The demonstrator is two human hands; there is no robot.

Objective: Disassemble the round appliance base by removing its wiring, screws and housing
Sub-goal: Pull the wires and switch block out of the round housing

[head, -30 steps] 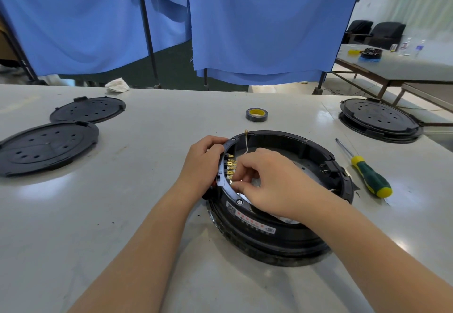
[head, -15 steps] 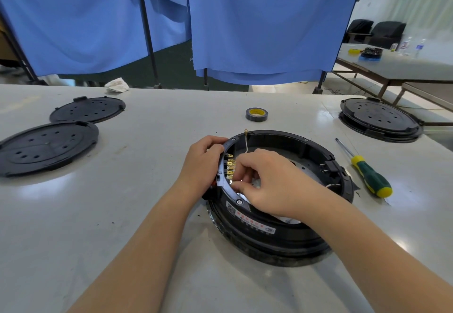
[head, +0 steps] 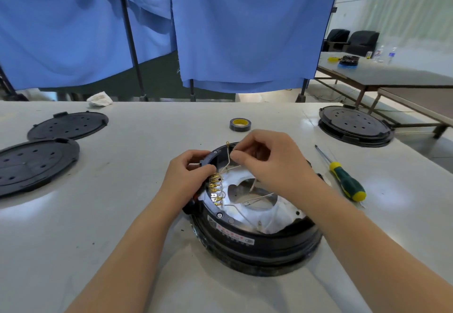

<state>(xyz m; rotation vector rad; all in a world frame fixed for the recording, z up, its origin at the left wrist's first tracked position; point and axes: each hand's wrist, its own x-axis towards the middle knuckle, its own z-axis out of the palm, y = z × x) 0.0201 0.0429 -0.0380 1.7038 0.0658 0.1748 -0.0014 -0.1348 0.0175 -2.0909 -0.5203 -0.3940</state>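
1. We count two hands: left hand (head: 190,174), right hand (head: 272,163).
2. One open appliance base (head: 255,241), centre.
3. Two loose black covers (head: 66,126), (head: 31,165), at left.
4. One closed base (head: 355,126), upper right.
5. One screwdriver (head: 343,180).
6. One tape roll (head: 240,124).

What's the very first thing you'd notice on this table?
Two hands working on a round black appliance base in the middle: the left hand grips its rim, and the right hand pinches a thin white wire above gold connectors. A green-and-yellow screwdriver lies to the right.
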